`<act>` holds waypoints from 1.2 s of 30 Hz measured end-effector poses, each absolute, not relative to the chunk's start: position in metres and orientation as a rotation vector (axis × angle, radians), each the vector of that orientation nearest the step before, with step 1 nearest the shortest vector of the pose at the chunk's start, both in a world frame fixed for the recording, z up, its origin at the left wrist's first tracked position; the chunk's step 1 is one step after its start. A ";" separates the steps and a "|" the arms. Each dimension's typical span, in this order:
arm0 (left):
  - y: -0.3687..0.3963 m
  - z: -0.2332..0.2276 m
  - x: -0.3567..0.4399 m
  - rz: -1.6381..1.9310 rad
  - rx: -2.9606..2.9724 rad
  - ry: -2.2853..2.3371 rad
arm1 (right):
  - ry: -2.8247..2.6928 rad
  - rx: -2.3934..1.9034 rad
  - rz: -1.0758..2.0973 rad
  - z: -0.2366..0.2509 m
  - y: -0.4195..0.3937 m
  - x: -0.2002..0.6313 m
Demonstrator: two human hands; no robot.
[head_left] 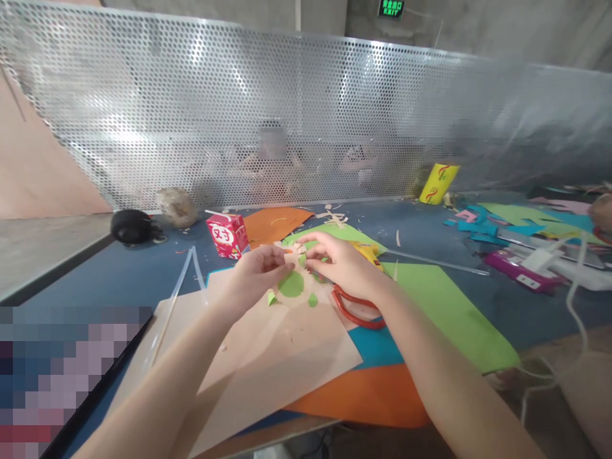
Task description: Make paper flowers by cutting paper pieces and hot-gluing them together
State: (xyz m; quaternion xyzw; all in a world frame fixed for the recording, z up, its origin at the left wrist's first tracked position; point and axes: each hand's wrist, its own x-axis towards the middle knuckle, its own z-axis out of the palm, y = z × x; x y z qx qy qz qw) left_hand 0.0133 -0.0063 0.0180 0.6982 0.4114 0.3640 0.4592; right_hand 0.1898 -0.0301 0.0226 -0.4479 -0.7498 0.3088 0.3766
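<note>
Green scalloped paper disc lies on the beige sheet (red scissors beside); our left hand and right hand pinch small scraps above it. We judge assembly underway; next needs careful placing.

A blurred person sits half-hidden behind the perforated screen.

Green paper cutout — round, zigzag-edged, flat on the beige sheet beneath both hands; two small green scraps lie just beside it.
</note>
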 end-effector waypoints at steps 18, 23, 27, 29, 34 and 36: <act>-0.007 0.017 0.015 0.946 1.638 1.003 | -1.721 -1.081 0.971 0.020 -0.028 0.187; -0.009 0.019 0.015 0.963 1.624 1.034 | -1.698 -1.110 1.002 0.018 -0.027 0.189; -0.009 0.020 0.014 0.947 1.618 1.029 | -1.708 -1.107 1.027 0.018 -0.027 0.190; -0.008 0.019 0.014 0.931 1.623 1.011 | -1.698 -1.117 1.038 0.017 -0.026 0.190; -0.004 0.011 0.012 0.922 1.701 1.031 | -1.708 -1.154 1.039 0.017 -0.025 0.194; -0.005 0.007 0.013 0.928 1.724 1.049 | -1.741 -1.197 1.010 0.018 -0.025 0.195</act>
